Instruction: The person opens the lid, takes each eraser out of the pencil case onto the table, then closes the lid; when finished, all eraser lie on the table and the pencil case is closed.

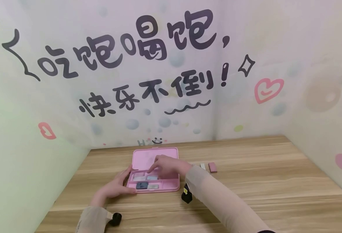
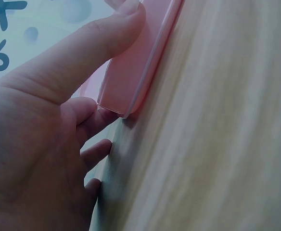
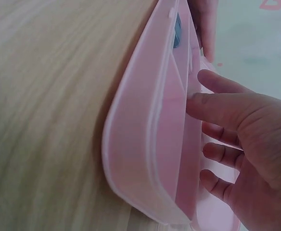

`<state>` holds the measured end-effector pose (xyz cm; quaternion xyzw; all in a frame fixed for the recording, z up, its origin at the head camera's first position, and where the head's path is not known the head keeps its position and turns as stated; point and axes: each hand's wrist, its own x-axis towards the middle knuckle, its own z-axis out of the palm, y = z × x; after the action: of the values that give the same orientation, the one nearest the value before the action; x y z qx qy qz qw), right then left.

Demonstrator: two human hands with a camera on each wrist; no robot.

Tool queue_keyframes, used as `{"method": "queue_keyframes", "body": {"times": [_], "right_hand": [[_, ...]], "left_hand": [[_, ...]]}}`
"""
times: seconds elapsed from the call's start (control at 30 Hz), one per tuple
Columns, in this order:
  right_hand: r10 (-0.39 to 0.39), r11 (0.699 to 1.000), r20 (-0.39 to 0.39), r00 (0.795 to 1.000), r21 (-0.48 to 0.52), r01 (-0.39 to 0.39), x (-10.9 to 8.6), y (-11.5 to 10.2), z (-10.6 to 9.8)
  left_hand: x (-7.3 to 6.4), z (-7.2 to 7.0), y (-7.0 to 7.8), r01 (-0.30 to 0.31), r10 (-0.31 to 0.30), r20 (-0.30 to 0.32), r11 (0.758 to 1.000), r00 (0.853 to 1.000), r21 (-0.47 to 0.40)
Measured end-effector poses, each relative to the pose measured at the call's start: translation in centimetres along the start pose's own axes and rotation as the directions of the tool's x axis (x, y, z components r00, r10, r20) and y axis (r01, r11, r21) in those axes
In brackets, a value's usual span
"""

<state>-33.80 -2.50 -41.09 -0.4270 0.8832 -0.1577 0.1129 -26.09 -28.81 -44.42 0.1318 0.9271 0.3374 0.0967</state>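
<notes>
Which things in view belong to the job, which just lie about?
In the job: pink case, left hand gripping it, right hand over it, blocks inside.
Apparently lying about: white block, pink block, both untouched on the table; they may belong.

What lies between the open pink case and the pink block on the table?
The head view shows a whitish block, nearer the pink block; the right wrist also crosses there and may hide more.

Pale wall point(image 1: 240, 32) — bold black lettering point(image 1: 150, 43), pink heart outline point(image 1: 257, 93) toward the right, blue-grey dots point(image 1: 132, 124) — behind wood-grain tabletop point(image 1: 261, 181)
</notes>
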Motion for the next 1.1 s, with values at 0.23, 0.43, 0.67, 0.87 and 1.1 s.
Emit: {"method": "queue_keyframes", "body": {"times": [0.23,0.43,0.67,0.87,1.1], "right_hand": [[-0.011,1.000,0.008,1.000,-0.002,0.011,0.29,0.23,0.33],[-0.012,1.000,0.006,1.000,-0.008,0.012,0.56,0.23,0.50],[-0.012,0.999,0.010,1.000,-0.036,0.012,0.76,0.15,0.77],[-0.010,0.999,0.012,1.000,-0.048,0.011,0.67,0.04,0.80],[-0.011,0.998,0.010,1.000,-0.058,0.012,0.74,0.24,0.83]], "left_hand": [[-0.02,0.01,0.14,0.028,-0.028,0.006,1.000,1.000,-0.005],[0.07,-0.12,0.13,0.032,-0.032,0.003,0.999,0.999,-0.005],[0.05,-0.05,0.01,0.025,-0.025,0.001,1.000,1.000,0.004],[0.00,-0.01,0.12,0.040,-0.040,0.003,0.999,0.999,0.004],[0.07,-0.05,0.20,0.040,-0.040,0.006,0.999,0.999,0.006]]}}
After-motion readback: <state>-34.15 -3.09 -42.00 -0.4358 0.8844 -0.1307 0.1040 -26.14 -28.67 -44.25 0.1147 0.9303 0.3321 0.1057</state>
